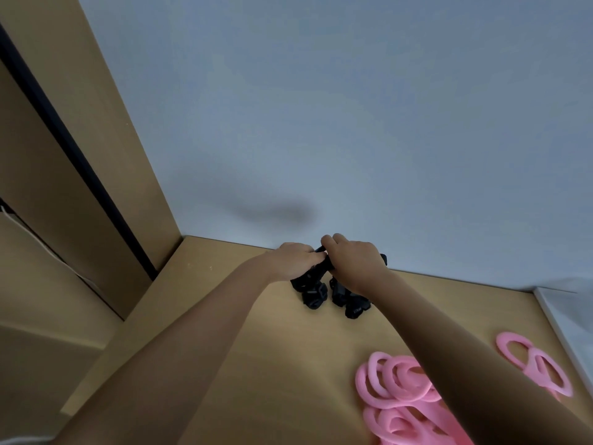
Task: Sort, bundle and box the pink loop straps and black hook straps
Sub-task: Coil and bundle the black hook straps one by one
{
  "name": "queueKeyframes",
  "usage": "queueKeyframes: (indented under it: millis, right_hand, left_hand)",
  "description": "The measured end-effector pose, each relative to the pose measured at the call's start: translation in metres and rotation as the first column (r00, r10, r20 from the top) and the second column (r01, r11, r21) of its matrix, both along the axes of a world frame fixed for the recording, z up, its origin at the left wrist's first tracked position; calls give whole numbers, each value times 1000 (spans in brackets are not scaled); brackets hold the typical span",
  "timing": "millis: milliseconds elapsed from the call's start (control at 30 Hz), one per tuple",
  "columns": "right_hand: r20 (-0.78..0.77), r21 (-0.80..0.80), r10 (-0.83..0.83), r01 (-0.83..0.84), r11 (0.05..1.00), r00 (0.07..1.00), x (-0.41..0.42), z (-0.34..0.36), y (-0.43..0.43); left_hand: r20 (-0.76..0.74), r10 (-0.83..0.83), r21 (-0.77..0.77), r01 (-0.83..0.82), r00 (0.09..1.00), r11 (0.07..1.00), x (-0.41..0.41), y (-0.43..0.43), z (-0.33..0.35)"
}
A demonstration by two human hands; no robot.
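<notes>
Left hand (296,260), right hand (353,261): both grips curled round black hook straps (309,292); strap label (356,311) unreadable.

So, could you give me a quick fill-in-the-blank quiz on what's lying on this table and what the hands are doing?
The left hand and right hand both grip floppy fabric hook straps coloured ____.
The soft pink ring-shaped loop straps are touched by ____ hand.
The pink straps lie ____ to the person than the dark ones.
Everything rests on a light brown ____ table.
Missing words: black; neither; nearer; wooden.
</notes>
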State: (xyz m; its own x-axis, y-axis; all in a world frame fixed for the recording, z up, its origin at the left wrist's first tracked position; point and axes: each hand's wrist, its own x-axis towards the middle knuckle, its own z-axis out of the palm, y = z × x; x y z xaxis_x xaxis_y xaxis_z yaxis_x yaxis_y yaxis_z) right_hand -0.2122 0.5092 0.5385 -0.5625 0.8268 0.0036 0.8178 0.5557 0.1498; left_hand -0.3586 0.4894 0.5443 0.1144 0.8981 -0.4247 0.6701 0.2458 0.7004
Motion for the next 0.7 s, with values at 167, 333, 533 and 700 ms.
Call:
queueKeyframes:
  millis: [167,333,533,700]
  right_hand:
    - [-2,-40,-27,27,999,1000,-8,4,-4]
    - [-79,-76,-136,130,989,988,-19,2,-8]
    - [-75,-96,-151,143,985,986,-20,-1,-5]
    - [-208,-269,-86,27,963,974,-4,8,-1]
  left_hand:
    - [25,-66,-89,68,998,994,-1,-3,10]
    - [-107,80,88,-70,991,994,16,-3,-10]
    - [-360,123,295,-12,925,955,19,-3,-25]
    - [-398,248,335,-111,883,935,5,4,-23]
